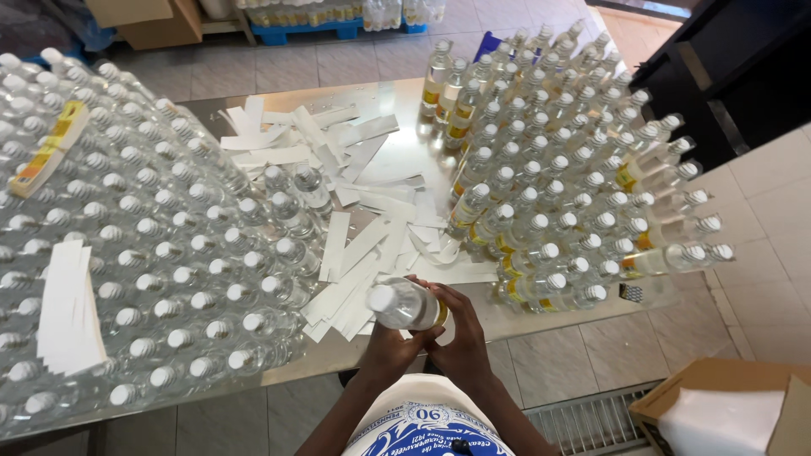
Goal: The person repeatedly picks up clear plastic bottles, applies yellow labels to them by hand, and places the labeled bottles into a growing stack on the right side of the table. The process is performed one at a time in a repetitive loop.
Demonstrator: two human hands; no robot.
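Observation:
Both my hands hold one clear plastic bottle (405, 305) with a white cap, tilted so the cap points left, just above the near edge of the steel table (397, 101). My left hand (389, 349) grips it from below. My right hand (460, 331) wraps around its base end, where a yellow label shows. White paper backing strips (359, 253) lie scattered on the table straight ahead of the bottle.
Many unlabelled capped bottles (135, 228) crowd the left of the table, with a stack of white strips (68, 308) and a yellow label stack (49, 150) lying on them. Labelled bottles (557, 169) fill the right. A cardboard box (726, 405) stands on the tiled floor, lower right.

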